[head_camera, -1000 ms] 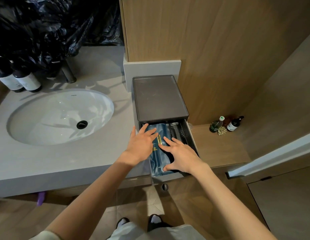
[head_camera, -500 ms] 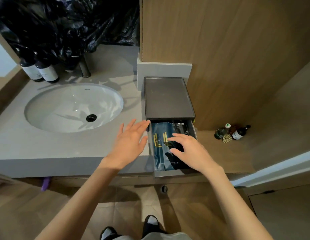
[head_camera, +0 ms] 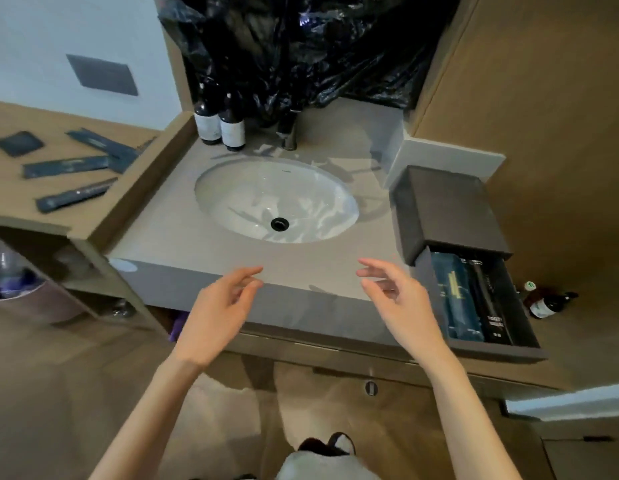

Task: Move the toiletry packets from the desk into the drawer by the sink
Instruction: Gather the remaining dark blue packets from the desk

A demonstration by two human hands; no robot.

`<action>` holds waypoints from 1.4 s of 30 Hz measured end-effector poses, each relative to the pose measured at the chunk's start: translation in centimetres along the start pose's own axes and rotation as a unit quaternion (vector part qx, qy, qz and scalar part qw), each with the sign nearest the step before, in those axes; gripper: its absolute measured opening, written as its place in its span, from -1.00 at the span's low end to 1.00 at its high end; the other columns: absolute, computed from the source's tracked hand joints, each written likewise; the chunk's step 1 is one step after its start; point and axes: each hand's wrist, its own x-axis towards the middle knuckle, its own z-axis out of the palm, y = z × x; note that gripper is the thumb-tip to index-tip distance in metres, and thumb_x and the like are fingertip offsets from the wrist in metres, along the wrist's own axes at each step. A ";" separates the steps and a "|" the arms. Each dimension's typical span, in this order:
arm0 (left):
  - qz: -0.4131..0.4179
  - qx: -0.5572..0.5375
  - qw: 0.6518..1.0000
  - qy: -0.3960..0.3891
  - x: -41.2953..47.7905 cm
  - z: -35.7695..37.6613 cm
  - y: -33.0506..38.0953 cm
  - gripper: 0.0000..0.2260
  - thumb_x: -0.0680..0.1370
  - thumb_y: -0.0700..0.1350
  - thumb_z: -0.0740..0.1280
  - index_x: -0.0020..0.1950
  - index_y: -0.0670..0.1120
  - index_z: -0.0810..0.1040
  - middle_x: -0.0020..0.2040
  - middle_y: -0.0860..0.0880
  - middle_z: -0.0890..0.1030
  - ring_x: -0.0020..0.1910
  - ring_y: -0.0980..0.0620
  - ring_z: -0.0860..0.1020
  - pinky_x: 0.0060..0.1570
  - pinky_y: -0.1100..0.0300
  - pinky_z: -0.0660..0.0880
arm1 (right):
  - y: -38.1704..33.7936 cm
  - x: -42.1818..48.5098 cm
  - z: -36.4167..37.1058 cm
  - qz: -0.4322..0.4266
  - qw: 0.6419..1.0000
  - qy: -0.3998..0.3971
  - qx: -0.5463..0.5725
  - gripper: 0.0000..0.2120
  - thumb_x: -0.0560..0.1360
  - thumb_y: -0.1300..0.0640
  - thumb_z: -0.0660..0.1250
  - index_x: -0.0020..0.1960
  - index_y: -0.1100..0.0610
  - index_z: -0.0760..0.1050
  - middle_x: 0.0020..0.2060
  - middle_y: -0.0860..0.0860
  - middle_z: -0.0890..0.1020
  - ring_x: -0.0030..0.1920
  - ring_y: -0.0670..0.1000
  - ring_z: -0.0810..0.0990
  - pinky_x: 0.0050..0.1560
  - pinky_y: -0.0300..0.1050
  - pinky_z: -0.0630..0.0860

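Observation:
The dark drawer (head_camera: 498, 349) stands pulled out of its box (head_camera: 446, 209) at the right of the sink counter, with blue and black toiletry packets (head_camera: 455, 299) lying inside. Several dark packets (head_camera: 67, 166) lie on the wooden desk (head_camera: 72, 223) at the far left, among them a small square one (head_camera: 19, 143). My left hand (head_camera: 218, 313) and my right hand (head_camera: 401, 306) hover over the counter's front edge, fingers loosely spread, holding nothing. Neither hand touches the drawer.
A white oval sink (head_camera: 277, 199) sits in the grey counter (head_camera: 183, 230), with a tap (head_camera: 289, 133) and two dark bottles (head_camera: 220, 124) behind it. Black plastic sheeting (head_camera: 301, 46) hangs above. Small bottles (head_camera: 543, 301) stand on the low shelf right of the drawer.
Both hands have come out of the drawer and moved left over the counter edge. The view has swung left, bringing the desk with its packets into sight.

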 end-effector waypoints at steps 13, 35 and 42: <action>-0.188 -0.091 0.971 0.119 -8.5 -22.3 -19.3 -0.79 0.59 -0.13 0.26 0.16 0.10 0.56 -0.17 0.18 0.67 -0.13 0.18 0.59 -0.04 0.17 0.48 | -12.2 -0.2 29.2 0.016 0.983 -0.180 0.032 -0.78 0.56 0.07 0.29 0.16 -0.13 0.54 -0.14 -0.11 0.69 -0.10 -0.11 0.64 0.01 -0.21 0.55; -0.166 -0.018 0.982 0.084 21.8 -53.1 -36.1 -0.76 0.60 -0.11 0.23 0.25 -0.02 0.53 0.00 0.00 0.65 -0.11 0.10 0.60 -0.08 0.20 0.53 | -23.0 28.1 61.7 0.095 0.987 -0.132 -0.006 -0.81 0.55 0.04 0.27 0.14 -0.12 0.50 -0.08 -0.08 0.63 -0.09 -0.08 0.62 -0.01 -0.06 0.61; -0.132 0.017 0.991 -0.021 33.3 -53.2 -39.7 -0.72 0.62 -0.09 0.20 0.32 -0.06 0.45 0.07 0.01 0.54 -0.16 0.19 0.52 -0.34 0.43 0.44 | -20.2 34.0 66.5 0.209 0.974 -0.037 -0.079 -0.64 0.53 0.05 0.32 0.31 0.02 0.42 0.10 0.10 0.49 0.12 0.07 0.51 0.05 -0.13 0.45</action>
